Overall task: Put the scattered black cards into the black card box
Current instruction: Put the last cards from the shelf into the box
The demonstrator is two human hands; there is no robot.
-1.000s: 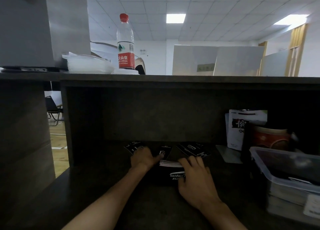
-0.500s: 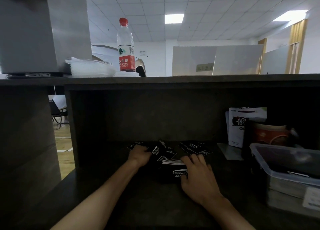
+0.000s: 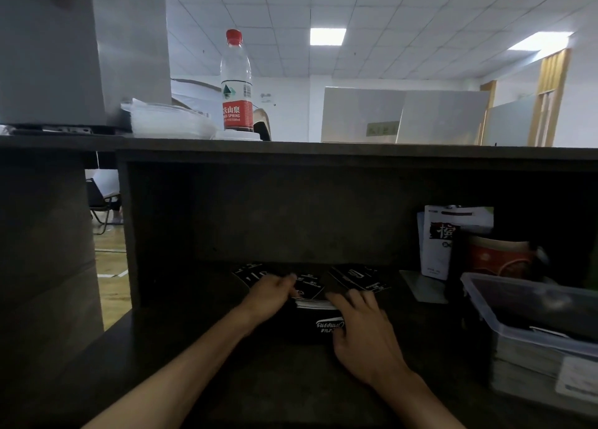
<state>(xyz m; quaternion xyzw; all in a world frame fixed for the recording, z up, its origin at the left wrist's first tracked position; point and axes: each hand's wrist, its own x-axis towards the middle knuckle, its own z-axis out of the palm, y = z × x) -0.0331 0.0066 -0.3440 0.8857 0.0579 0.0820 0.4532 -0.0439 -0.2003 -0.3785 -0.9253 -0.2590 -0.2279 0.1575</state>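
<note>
A card (image 3: 309, 287) is pinched by the left hand (image 3: 270, 294) right over the box (image 3: 318, 323), which is steadied by the right hand (image 3: 362, 328). More cards (image 3: 357, 279) are scattered on the bench (image 3: 200, 364) behind.

Black cards (image 3: 357, 279) with white print beside a black card box (image 3: 318, 326) lettered white; beyond, a red-capped, red-labelled clear bottle (image 3: 236, 82).

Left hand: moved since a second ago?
Yes. The left hand has slid right toward the black card box, dragging a black card over the stack; the box itself stayed put.
</note>
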